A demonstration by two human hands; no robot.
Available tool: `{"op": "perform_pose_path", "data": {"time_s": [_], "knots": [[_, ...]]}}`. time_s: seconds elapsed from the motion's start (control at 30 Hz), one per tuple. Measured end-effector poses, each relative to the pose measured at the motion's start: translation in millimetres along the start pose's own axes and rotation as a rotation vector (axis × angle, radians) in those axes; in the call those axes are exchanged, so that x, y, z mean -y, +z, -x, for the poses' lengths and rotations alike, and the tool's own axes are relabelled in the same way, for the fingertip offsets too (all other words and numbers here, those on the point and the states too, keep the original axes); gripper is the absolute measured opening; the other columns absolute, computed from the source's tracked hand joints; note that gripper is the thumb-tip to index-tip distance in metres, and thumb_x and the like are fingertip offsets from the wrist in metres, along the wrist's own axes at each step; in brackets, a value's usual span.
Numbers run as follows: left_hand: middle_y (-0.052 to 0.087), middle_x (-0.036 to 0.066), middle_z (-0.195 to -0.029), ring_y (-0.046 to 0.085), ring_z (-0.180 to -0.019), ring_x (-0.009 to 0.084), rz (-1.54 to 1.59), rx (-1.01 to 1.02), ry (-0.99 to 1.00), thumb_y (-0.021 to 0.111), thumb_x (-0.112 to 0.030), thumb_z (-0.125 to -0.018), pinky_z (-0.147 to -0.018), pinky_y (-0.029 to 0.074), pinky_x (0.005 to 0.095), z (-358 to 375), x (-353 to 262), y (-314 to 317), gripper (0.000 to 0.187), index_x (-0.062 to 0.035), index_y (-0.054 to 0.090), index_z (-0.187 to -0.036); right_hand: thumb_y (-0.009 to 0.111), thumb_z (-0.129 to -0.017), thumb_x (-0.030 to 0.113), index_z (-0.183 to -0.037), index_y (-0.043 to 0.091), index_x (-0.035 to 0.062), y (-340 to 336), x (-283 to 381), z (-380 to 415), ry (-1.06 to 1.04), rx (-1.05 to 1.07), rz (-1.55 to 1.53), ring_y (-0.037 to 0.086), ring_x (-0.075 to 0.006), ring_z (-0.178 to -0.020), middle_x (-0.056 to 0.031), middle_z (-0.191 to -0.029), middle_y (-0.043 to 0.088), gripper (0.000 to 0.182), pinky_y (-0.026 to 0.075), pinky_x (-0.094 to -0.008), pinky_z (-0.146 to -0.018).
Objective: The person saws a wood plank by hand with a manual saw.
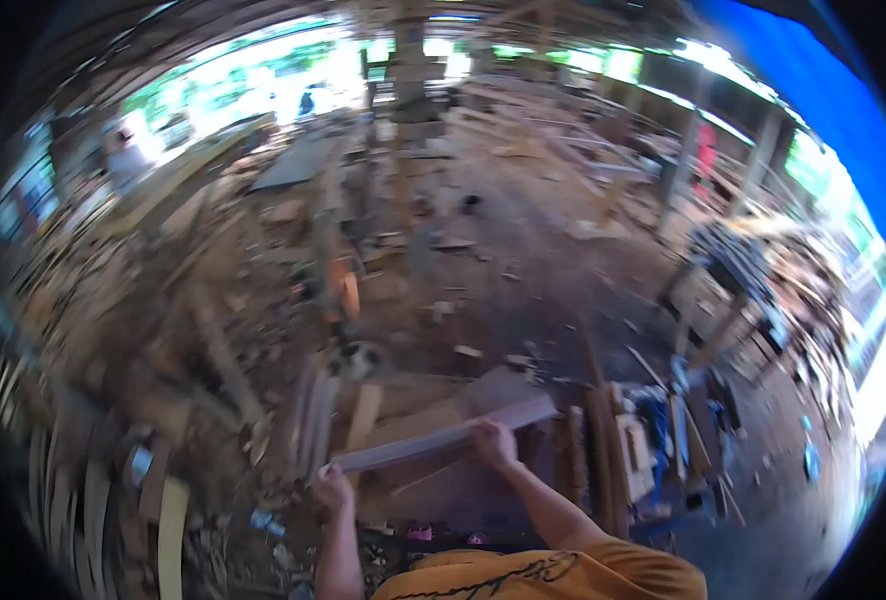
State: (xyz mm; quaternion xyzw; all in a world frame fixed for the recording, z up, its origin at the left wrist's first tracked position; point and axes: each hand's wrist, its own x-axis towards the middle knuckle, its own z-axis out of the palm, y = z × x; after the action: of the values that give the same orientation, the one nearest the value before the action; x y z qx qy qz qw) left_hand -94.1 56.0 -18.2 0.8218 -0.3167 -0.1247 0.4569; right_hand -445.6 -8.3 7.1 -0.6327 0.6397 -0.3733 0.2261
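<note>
A long, narrow wooden board (418,446) is held up in front of my body, slanting upward to the right. My left hand (334,487) is closed round its left end. Toward the right part of the board, my right hand (494,443) grips its lower edge, with the board's right end reaching beyond the fingers. Below the board lies a wide reddish-brown wood panel (453,485). A paler plank (365,415) lies just behind the board's left half. The picture is blurred, so finger detail is faint.
Upright timber pieces (603,470) stand right of my right hand. An orange tool-like object (344,287) is ahead, too blurred to name. Scrap wood (233,350) litters the ground on the left. A dark grey stack (728,255) is on the right, and a blue tarp (813,80) hangs above.
</note>
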Motion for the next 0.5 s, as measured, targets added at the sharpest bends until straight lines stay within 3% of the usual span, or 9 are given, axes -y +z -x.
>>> {"op": "perform_pose_path", "data": {"time_s": [0.03, 0.1, 0.13, 0.3, 0.5], "knots": [[0.071, 0.019, -0.086, 0.069, -0.083, 0.0328, 0.008, 0.007, -0.081, 0.061, -0.028, -0.083, -0.076, 0.052, 0.0423, 8, -25, -12, 0.031, -0.0008, 0.071, -0.094, 0.064, -0.086, 0.022, -0.093, 0.071, 0.0053, 1, -1, 1, -0.009, -0.006, -0.076, 0.067, -0.0363, -0.086, -0.0174, -0.090, 0.069, 0.020, 0.052, -0.0403, -0.079], [0.071, 0.018, -0.087, 0.070, -0.085, 0.0316, -0.078, -0.002, -0.063, 0.059, -0.031, -0.083, -0.077, 0.053, 0.0430, 6, -21, -13, 0.032, -0.0018, 0.071, -0.091, 0.065, -0.084, 0.020, -0.093, 0.071, 0.0050, 14, -18, -1, -0.047, -0.100, -0.146, 0.068, -0.0312, -0.080, -0.0169, -0.086, 0.070, 0.018, 0.053, -0.0363, -0.076], [0.071, 0.019, -0.087, 0.070, -0.087, 0.0334, -0.039, -0.082, -0.067, 0.058, -0.032, -0.083, -0.078, 0.053, 0.0432, 8, -12, -4, 0.033, -0.0024, 0.072, -0.090, 0.065, -0.083, 0.019, -0.092, 0.070, 0.0064, 7, -15, -3, -0.055, -0.023, -0.128, 0.064, -0.0378, -0.078, -0.0171, -0.081, 0.068, 0.017, 0.050, -0.0435, -0.071], [0.071, 0.020, -0.090, 0.068, -0.090, 0.0367, -0.087, -0.095, -0.213, 0.059, -0.035, -0.083, -0.081, 0.053, 0.0446, 8, -12, 0, 0.033, -0.0058, 0.074, -0.090, 0.067, -0.080, 0.016, -0.085, 0.066, 0.0041, 10, -26, -8, -0.092, 0.001, -0.051, 0.062, -0.0371, -0.075, -0.0159, -0.074, 0.063, 0.014, 0.049, -0.0452, -0.069], [0.071, 0.018, -0.094, 0.068, -0.094, 0.0367, -0.056, -0.088, -0.166, 0.056, -0.033, -0.085, -0.084, 0.052, 0.0452, 6, -15, 0, 0.032, -0.0089, 0.074, -0.097, 0.068, -0.080, 0.014, -0.084, 0.065, 0.0048, 3, -18, -7, -0.103, 0.027, -0.093, 0.063, -0.0363, -0.075, -0.0151, -0.074, 0.064, 0.011, 0.049, -0.0438, -0.069]]}}
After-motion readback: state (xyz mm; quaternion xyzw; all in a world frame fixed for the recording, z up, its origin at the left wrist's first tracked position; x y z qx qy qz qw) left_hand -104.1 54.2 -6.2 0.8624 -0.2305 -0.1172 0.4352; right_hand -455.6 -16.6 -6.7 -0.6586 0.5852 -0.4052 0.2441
